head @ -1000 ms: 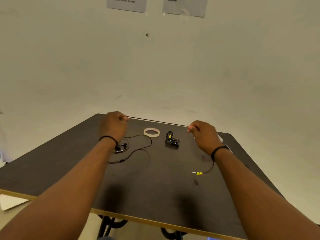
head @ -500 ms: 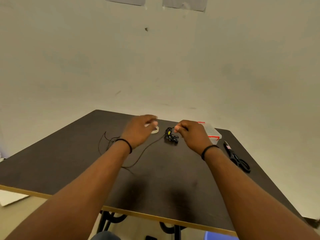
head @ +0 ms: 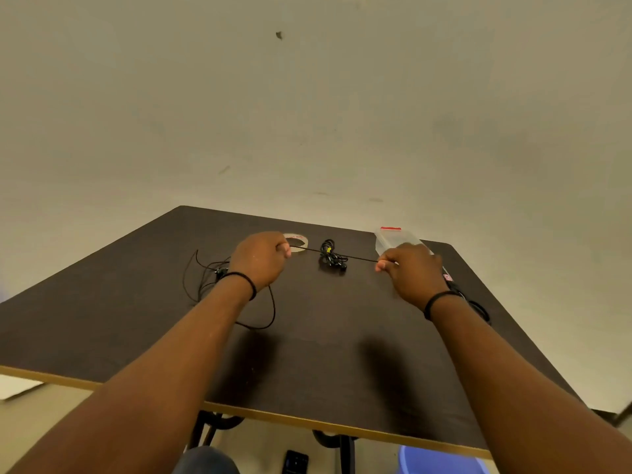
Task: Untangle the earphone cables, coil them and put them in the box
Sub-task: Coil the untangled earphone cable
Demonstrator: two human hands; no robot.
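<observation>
Half a second ago the two hands were close together near the middle of the table; now they have drawn apart, and a length of black earphone cable runs taut and straight between them. The left hand pinches one end with curled fingers, the right hand pinches the other — both are closed on the cable. The slack remainder trails from the left hand back toward seven o'clock, where it lies in loose loops on the dark table. That stretch suggests this section is now free of knots, so coiling looks like the next step. Under the taut line, at twelve o'clock from the table's centre, a second bundle with a yellow tie sits already wound. The clear box waits at two o'clock, just beyond the right hand; a tape roll lies just beyond the left hand.
</observation>
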